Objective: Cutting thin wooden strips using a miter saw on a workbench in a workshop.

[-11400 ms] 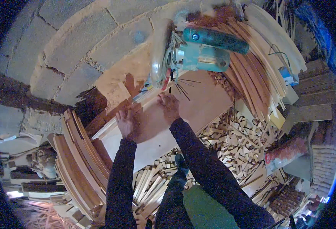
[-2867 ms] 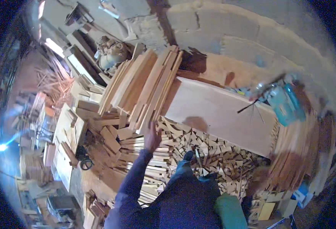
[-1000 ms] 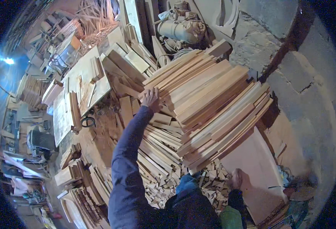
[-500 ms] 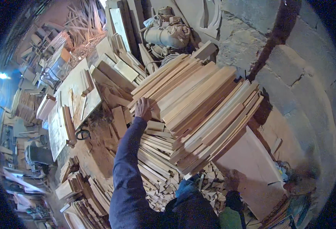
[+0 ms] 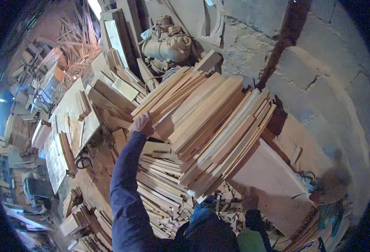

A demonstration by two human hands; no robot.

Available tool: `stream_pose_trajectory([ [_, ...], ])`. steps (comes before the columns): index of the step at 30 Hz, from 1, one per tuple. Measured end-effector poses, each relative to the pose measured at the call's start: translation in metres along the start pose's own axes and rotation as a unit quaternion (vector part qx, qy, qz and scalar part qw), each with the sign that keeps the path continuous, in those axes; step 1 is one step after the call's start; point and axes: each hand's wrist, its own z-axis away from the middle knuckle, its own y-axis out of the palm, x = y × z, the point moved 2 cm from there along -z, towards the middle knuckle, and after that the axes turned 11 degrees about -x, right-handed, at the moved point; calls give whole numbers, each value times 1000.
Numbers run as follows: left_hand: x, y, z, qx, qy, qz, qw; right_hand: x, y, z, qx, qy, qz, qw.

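Observation:
A thick stack of long wooden boards (image 5: 208, 115) lies slanted in front of me. At the stack's near left end, my left hand (image 5: 143, 124) is closed around the end of a narrow board (image 5: 168, 104), with the fingertips partly hidden. Next to it, a wider pale board (image 5: 193, 105) lies on the pile, and a dark gap shows between it and the narrower ones. My right hand (image 5: 250, 198) hangs low in shadow beside the stack, over a broad flat panel (image 5: 262, 178). Its fingers are too dark to make out.
Below the stack are layered slats (image 5: 162, 180) and a heap of small wood offcuts (image 5: 227, 199). A dusty tank-shaped machine (image 5: 168, 48) stands behind it. A rough block wall (image 5: 319, 75) rises at the right; a worktable (image 5: 73, 122) with boards is at the left.
The whole view has shifted, so the scene sits further left. My left hand's fingers have closed more at the board end, and the narrow boards lie a little apart from the wider one.

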Motion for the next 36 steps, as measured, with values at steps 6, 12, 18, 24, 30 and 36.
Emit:
stream_pose_trajectory([
  [6, 6, -25, -6, 49, 29, 71, 996, -8, 6, 1, 39, -133, 115, 984],
  [12, 5, -41, -21, 116, 40, 62, 991, -36, 28, 9, -52, -110, 80, 989],
  [18, 14, -43, -33, 156, 8, 315, 936, -10, 14, -2, 26, -34, 23, 999],
  [24, 42, -21, -30, 177, -102, 507, 837, 16, -7, 7, -61, -174, 121, 975],
  [30, 59, -61, -7, 118, -65, 394, 909, -23, 41, -6, -53, -164, 107, 979],
  [36, -32, -113, 35, 60, -244, 615, 747, -32, 41, 22, -118, -125, 54, 984],
])
